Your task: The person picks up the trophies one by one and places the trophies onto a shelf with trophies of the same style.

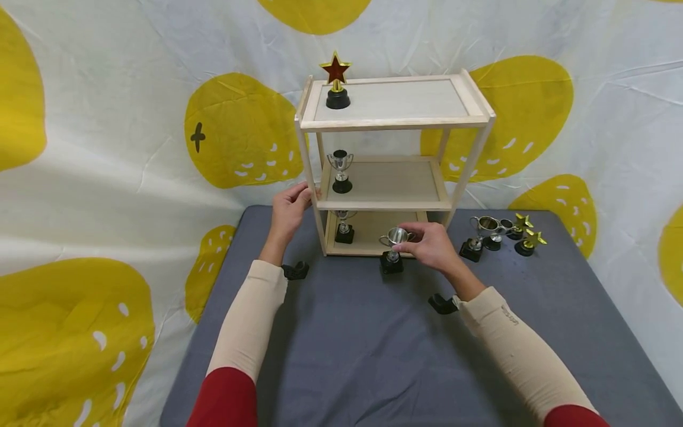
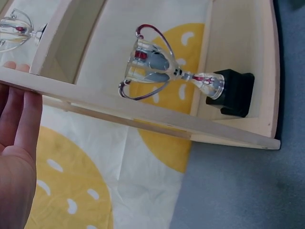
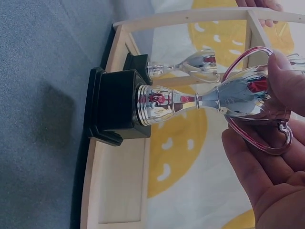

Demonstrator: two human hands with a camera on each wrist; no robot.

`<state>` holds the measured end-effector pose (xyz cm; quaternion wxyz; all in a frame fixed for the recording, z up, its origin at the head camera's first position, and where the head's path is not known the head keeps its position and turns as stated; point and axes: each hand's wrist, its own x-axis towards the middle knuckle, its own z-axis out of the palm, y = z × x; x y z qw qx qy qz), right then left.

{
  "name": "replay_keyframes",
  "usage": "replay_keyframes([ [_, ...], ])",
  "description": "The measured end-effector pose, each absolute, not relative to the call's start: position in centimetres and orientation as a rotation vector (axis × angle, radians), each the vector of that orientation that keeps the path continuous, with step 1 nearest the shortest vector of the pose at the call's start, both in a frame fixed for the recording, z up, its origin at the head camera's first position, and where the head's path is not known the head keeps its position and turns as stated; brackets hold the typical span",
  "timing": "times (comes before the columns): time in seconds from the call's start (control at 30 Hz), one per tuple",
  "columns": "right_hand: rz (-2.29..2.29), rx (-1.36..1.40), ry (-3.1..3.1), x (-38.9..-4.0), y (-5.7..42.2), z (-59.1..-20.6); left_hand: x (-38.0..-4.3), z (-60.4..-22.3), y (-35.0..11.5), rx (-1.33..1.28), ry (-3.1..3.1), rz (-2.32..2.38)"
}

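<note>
My right hand (image 1: 431,246) pinches a silver two-handled trophy cup (image 3: 159,102) by its bowl, thumb on one side and fingers on the other. The cup is upright on its square black base, just in front of the bottom level of a pale wooden shelf rack (image 1: 397,123). At the rack's left front post my left hand (image 1: 289,210) holds on, its fingertips showing past the wood in the left wrist view. A similar silver trophy (image 2: 157,67) stands on the bottom level at the left. Above it on the middle level is another silver cup (image 1: 341,172).
A trophy with a red star (image 1: 336,71) tops the rack at the left. Right of the rack, silver cups (image 1: 487,226) and gold star trophies (image 1: 528,242) stand together on the grey cloth-covered table (image 1: 352,344). A patterned curtain (image 1: 133,118) hangs behind.
</note>
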<state>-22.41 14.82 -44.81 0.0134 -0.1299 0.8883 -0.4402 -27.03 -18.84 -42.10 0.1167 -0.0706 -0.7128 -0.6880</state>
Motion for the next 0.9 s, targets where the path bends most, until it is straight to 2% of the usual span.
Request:
replay_keyframes([
  [0.9,-1.368,-0.41,2.791,-23.1,13.4,-46.0,-27.2,-42.3,-18.9,-0.25,-2.058,-2.013],
])
